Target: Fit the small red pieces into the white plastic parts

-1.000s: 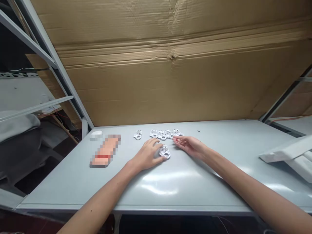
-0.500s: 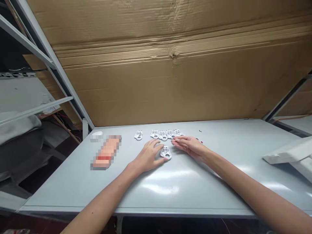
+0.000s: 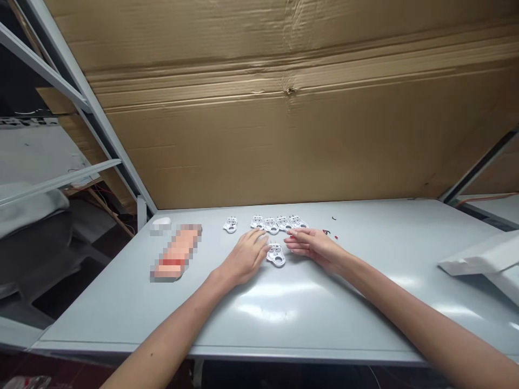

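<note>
Flat white plastic parts with a round hole at one end lie on the grey table top. One such part sits alone between my hands. My left hand rests palm down just left of it, fingers spread and holding nothing. My right hand lies to its right, fingertips close to it and to the row behind. I cannot tell whether either hand touches it. That row of several matching parts runs along the far side, with another part set apart to its left.
A pixelated, blurred pinkish object and a small white item lie at the left. Tiny red and dark bits lie right of the row. White foam packing sits at the right. A large cardboard sheet stands behind the table.
My left hand has turned, its fingers swinging away from the lone part's near side toward the far row. My right hand has shifted slightly. The lone part stays in place.
</note>
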`<action>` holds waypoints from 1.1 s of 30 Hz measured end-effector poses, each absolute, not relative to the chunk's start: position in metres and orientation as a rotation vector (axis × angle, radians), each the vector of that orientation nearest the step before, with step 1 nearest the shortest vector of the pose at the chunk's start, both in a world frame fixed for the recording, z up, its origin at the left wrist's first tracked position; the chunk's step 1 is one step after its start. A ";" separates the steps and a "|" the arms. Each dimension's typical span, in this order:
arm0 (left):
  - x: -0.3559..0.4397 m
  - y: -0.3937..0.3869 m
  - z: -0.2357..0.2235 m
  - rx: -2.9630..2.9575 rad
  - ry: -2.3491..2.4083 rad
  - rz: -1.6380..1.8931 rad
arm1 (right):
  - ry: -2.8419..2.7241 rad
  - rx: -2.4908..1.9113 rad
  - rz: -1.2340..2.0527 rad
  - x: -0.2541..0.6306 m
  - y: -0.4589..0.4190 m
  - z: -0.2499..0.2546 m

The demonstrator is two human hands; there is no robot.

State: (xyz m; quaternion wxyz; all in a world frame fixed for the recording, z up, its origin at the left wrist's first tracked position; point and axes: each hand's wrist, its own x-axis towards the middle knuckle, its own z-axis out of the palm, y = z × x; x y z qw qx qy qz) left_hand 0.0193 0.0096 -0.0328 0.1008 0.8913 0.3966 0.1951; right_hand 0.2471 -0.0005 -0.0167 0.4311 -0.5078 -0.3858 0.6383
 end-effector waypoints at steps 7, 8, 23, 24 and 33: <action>0.018 0.004 -0.026 2.790 1.031 0.547 | -1.062 -1.244 1.534 0.246 -0.001 -0.018; 0.018 0.004 -0.025 2.801 1.018 0.542 | -1.062 -1.241 1.527 0.246 -0.002 -0.018; 0.016 0.010 -0.035 2.783 1.085 0.583 | -1.016 -1.247 1.491 0.247 0.001 -0.022; 0.016 0.010 -0.036 2.782 1.087 0.582 | -1.007 -1.234 1.487 0.247 0.001 -0.023; 0.015 0.010 -0.036 2.775 1.074 0.602 | -1.267 -1.271 1.225 0.246 0.001 -0.024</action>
